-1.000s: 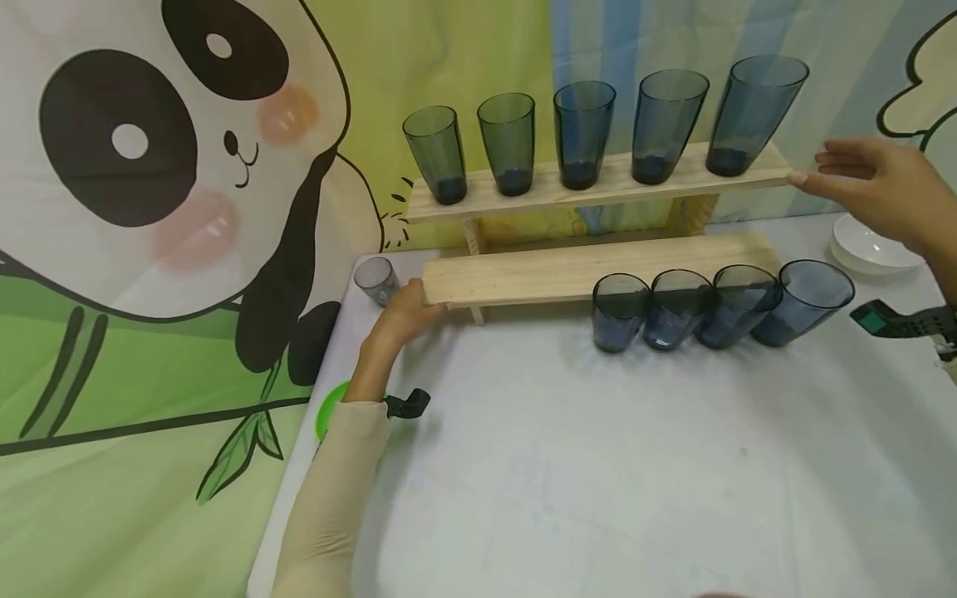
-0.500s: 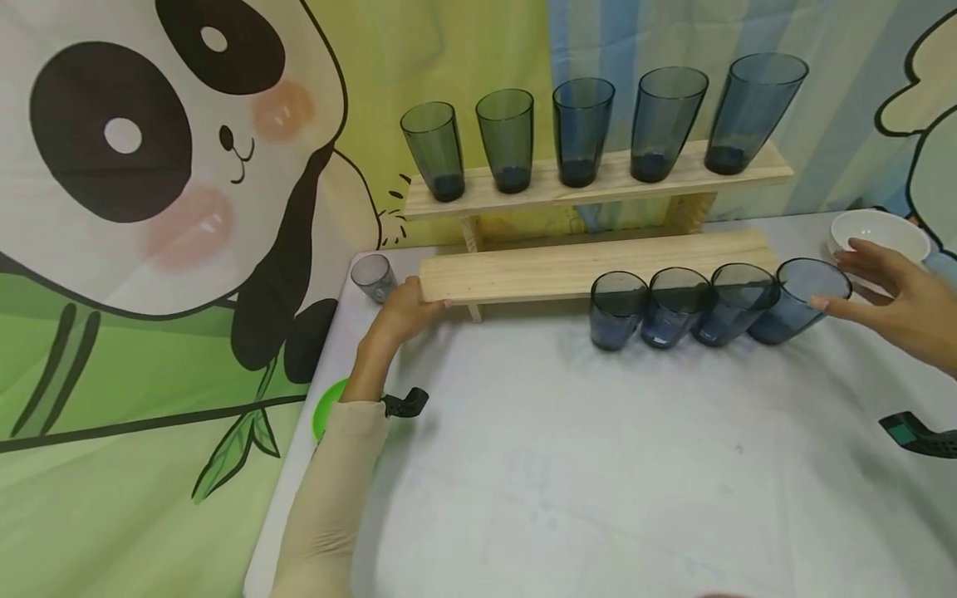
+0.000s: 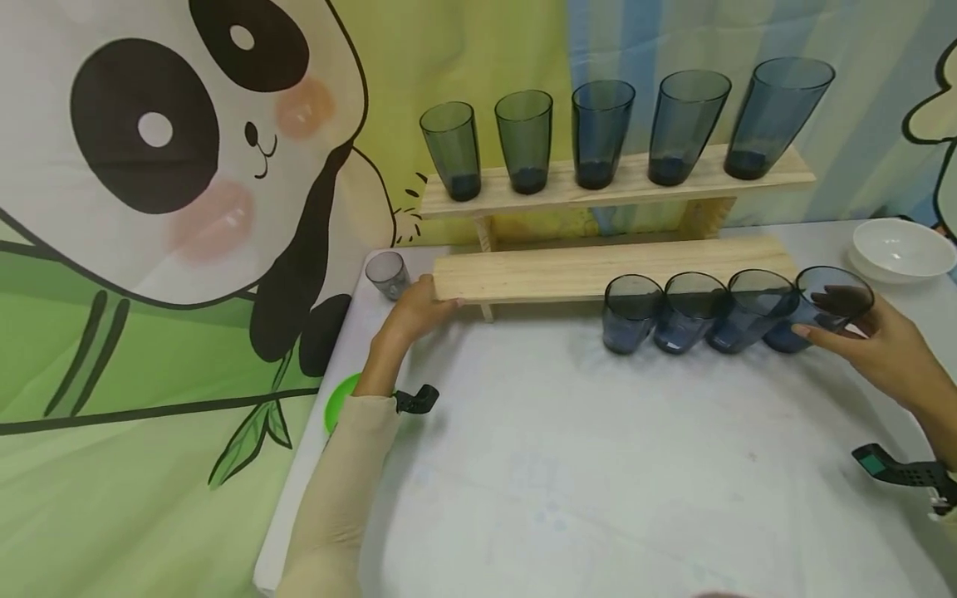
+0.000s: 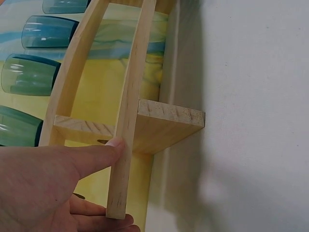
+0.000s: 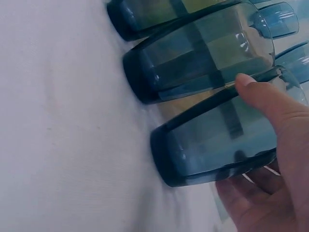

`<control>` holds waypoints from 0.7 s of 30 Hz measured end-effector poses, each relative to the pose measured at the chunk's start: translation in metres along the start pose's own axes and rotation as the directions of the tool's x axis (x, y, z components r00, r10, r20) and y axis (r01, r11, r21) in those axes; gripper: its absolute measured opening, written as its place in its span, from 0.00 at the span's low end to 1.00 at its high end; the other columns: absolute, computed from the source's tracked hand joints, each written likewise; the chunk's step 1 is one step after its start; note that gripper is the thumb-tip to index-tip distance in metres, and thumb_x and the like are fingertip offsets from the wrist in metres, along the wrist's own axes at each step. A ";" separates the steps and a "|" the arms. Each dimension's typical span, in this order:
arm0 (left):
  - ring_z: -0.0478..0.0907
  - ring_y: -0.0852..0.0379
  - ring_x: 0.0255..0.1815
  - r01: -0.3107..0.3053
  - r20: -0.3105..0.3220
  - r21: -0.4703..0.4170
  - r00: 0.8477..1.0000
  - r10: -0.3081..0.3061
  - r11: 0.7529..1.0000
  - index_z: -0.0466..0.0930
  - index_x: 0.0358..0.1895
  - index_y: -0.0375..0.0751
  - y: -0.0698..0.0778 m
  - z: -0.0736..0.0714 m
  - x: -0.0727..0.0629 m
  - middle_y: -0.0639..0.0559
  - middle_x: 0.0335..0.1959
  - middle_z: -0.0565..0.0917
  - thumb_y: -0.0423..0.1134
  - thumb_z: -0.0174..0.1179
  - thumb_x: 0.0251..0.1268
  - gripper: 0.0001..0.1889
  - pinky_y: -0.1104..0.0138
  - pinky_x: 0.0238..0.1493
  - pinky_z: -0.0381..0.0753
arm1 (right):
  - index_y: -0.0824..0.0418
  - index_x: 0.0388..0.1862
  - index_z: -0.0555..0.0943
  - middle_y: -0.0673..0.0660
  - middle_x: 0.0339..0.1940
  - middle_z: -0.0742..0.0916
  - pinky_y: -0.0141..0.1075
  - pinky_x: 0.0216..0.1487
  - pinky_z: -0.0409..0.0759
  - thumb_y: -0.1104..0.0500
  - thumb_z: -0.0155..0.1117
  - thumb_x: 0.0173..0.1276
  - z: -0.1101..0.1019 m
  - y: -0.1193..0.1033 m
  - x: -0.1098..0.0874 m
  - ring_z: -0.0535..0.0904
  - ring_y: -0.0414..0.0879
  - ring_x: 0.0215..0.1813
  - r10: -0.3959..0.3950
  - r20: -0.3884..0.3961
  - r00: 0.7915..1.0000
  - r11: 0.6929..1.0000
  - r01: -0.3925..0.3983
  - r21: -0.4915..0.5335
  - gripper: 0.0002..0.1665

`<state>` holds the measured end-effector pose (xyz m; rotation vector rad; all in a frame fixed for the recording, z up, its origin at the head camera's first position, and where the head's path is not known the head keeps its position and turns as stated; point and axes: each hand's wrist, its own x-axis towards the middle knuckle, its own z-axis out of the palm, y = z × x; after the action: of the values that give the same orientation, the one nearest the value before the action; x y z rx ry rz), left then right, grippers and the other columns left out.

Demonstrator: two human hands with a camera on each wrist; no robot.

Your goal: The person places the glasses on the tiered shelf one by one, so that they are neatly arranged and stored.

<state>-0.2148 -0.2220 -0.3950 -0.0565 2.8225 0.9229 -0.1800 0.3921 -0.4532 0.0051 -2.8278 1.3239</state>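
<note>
My left hand [image 3: 419,309] grips the left end of the lower board of a two-tier wooden shelf [image 3: 523,274]; in the left wrist view its thumb lies on one face and its fingers on the other. My right hand [image 3: 875,345] holds the rightmost blue glass tumbler [image 3: 800,328] of the front row, thumb on the near side and fingers behind it. That tumbler [image 5: 212,140] stands on the table in the right wrist view. Left of it, three more tumblers [image 3: 743,320] stand upright close together before the shelf. Several like tumblers [image 3: 598,137] line the upper board.
A small clear glass [image 3: 387,276] stands beyond my left hand. At the far right is a white bowl [image 3: 900,253]. Part of a green round object [image 3: 340,403] shows by my left forearm. A printed panda curtain [image 3: 149,208] hangs behind the white-covered table [image 3: 598,482].
My right hand has come down from beside the upper board's right end to the rightmost front tumbler and taken hold of it. The left hand stays on the lower board. The view has shifted slightly.
</note>
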 end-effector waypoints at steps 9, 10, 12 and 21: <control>0.76 0.39 0.65 -0.003 -0.001 -0.007 1.000 0.003 1.000 0.62 0.76 0.27 0.005 0.001 0.004 0.30 0.69 0.75 0.49 0.65 0.75 0.39 0.44 0.68 0.74 | 0.54 0.83 0.64 0.23 0.57 0.70 0.62 0.82 0.52 0.49 0.66 0.79 -0.004 0.003 -0.020 0.55 0.60 0.87 0.024 -0.128 0.992 1.000 -0.022 0.019 0.40; 0.76 0.39 0.65 -0.003 -0.001 -0.013 1.000 0.003 1.000 0.62 0.76 0.27 0.005 0.001 0.003 0.30 0.69 0.75 0.49 0.66 0.75 0.38 0.44 0.69 0.74 | 0.51 0.83 0.65 0.23 0.57 0.70 0.59 0.83 0.51 0.51 0.66 0.79 -0.005 0.002 -0.020 0.58 0.50 0.86 0.008 -0.138 0.990 0.999 -0.004 0.033 0.38; 0.76 0.39 0.66 0.000 0.000 -0.016 1.000 0.000 1.000 0.62 0.77 0.28 0.003 0.001 0.003 0.31 0.70 0.75 0.49 0.65 0.75 0.38 0.44 0.69 0.74 | 0.48 0.82 0.67 0.22 0.56 0.72 0.49 0.85 0.51 0.57 0.66 0.79 -0.008 -0.001 -0.018 0.64 0.35 0.80 -0.035 -0.164 0.986 0.997 0.045 0.059 0.36; 0.76 0.39 0.65 0.016 -0.003 -0.002 1.000 -0.016 1.000 0.62 0.76 0.26 0.002 0.001 0.000 0.30 0.69 0.75 0.49 0.64 0.76 0.38 0.44 0.68 0.74 | 0.45 0.86 0.58 0.52 0.83 0.69 0.38 0.82 0.58 0.61 0.63 0.79 -0.025 -0.053 -0.015 0.61 0.37 0.83 -0.046 -0.332 0.942 0.999 0.047 -0.006 0.42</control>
<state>-0.2151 -0.2201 -0.3950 -0.0812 2.8196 0.9228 -0.1640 0.3776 -0.3971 -0.1377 -2.5270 1.1885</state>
